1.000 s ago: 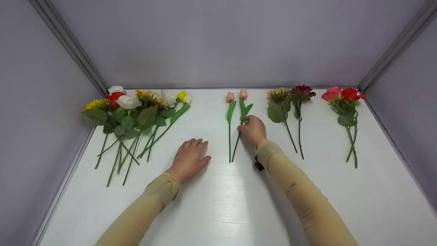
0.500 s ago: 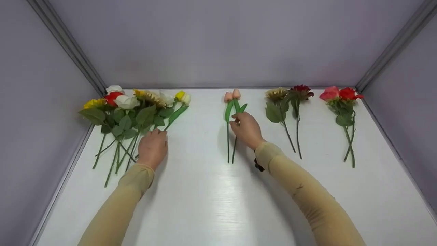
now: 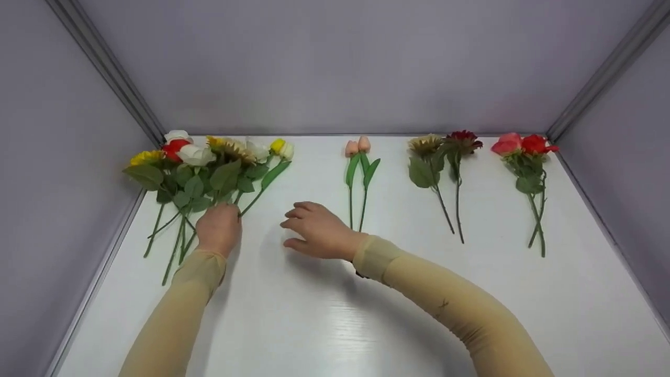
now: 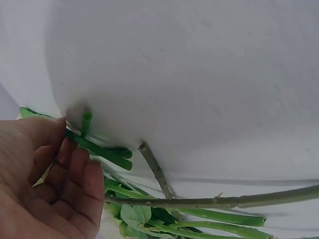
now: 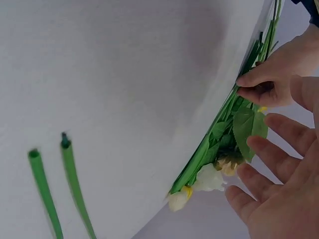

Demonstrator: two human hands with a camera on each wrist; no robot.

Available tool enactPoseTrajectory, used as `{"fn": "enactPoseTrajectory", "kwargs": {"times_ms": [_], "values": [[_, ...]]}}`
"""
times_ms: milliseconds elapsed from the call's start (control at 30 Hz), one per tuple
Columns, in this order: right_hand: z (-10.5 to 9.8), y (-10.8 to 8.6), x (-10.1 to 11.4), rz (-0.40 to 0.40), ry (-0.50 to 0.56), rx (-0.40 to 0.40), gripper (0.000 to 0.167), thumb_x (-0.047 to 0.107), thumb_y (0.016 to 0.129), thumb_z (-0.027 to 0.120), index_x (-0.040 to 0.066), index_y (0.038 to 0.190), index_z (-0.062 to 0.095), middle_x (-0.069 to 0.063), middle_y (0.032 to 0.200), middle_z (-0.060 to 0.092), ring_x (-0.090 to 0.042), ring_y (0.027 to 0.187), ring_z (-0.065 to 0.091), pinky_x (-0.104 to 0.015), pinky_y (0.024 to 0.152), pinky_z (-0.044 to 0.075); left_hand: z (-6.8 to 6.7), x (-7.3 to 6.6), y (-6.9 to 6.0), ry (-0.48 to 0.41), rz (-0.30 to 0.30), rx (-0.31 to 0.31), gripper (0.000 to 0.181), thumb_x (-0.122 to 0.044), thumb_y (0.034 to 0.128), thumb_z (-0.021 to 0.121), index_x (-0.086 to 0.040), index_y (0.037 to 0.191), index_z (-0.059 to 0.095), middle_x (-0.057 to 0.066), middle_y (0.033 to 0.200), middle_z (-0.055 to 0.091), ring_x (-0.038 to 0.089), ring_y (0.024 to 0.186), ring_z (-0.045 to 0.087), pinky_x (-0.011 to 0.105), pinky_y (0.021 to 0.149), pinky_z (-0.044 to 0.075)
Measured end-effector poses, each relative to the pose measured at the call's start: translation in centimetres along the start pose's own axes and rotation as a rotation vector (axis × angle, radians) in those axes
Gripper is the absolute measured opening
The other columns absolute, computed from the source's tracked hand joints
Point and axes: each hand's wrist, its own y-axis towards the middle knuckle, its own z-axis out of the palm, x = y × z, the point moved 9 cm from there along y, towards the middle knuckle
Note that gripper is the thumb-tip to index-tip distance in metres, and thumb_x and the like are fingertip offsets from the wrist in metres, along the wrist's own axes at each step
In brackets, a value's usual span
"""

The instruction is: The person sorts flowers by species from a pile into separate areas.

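While my left grip (image 3: 218, 228) pinches a green stem (image 4: 102, 150) between thumb and fingers near its end, my right grip (image 3: 320, 230) hangs over the surface (image 3: 293, 319), fingers spread, holding nothing. I judge that stem to belong to the yellow tulip (image 3: 277, 145) or the white tulip (image 3: 287, 152), which lie side by side at the edge of the mixed flowers (image 3: 196, 155) nearest my right grip; whether I have both stems, I cannot tell. To do this pick well, I would keep the pinch light and check that the brown stem (image 4: 155, 169) near those fingers stays out of it. I would draw sideways and low, away from the broad leaf (image 3: 226, 177), to avoid snagging. The pink tulips (image 3: 364, 144) have stems passing behind my right wrist in the head view, so it should not sweep them.
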Motion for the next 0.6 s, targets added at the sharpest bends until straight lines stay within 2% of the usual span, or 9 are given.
{"fn": "enactPoseTrajectory", "kwargs": {"times_ms": [133,233,333,500,600], "values": [[0.4,-0.1,0.5,-0.036,0.032,-0.003,0.038,0.036,0.104,0.061,0.011,0.130,0.069,-0.009,0.136,0.063,-0.032,0.138,0.047,-0.042,0.118,0.032,0.3,0.2,0.1,-0.060,-0.049,0.081,0.020,-0.002,0.0962,0.056,0.000,0.080,0.068,0.018,0.079,0.067,0.035,0.071,0.065,0.049,0.056,0.053],[0.3,-0.6,-0.3,-0.025,0.054,-0.034,0.032,0.031,0.105,0.061,0.010,0.126,0.072,-0.008,0.132,0.065,-0.030,0.135,0.050,-0.042,0.115,0.036,0.3,0.1,0.0,-0.137,-0.081,0.138,0.018,-0.006,0.0972,0.056,-0.001,0.089,0.071,0.016,0.086,0.070,0.031,0.075,0.065,0.048,0.063,0.054],[-0.3,-1.5,-1.8,0.022,0.100,-0.090,0.028,0.026,0.105,0.061,0.008,0.123,0.074,-0.006,0.127,0.068,-0.027,0.128,0.055,-0.041,0.110,0.042,0.2,-0.5,-0.4,-0.229,-0.101,0.165,0.020,-0.010,0.0990,0.056,0.000,0.105,0.072,0.017,0.099,0.072,0.031,0.083,0.066,0.049,0.071,0.054],[-1.4,-3.5,-5.6,0.184,0.235,-0.204,0.023,0.020,0.104,0.062,0.008,0.119,0.076,-0.003,0.119,0.072,-0.023,0.116,0.063,-0.038,0.101,0.049,0.3,-2.6,-1.1,-0.428,-0.147,0.196,0.025,-0.017,0.1025,0.056,-0.002,0.116,0.071,0.015,0.109,0.069,0.028,0.088,0.063,0.044,0.076,0.052],[-2.0,-5.1,-8.2,0.342,0.418,-0.271,0.023,0.021,0.105,0.062,0.012,0.120,0.076,-0.001,0.117,0.072,-0.018,0.109,0.066,-0.035,0.094,0.053,0.5,-4.8,-1.7,-0.584,-0.171,0.208,0.025,-0.022,0.1032,0.060,-0.005,0.118,0.070,0.012,0.110,0.068,0.025,0.088,0.062,0.040,0.076,0.052]]}}
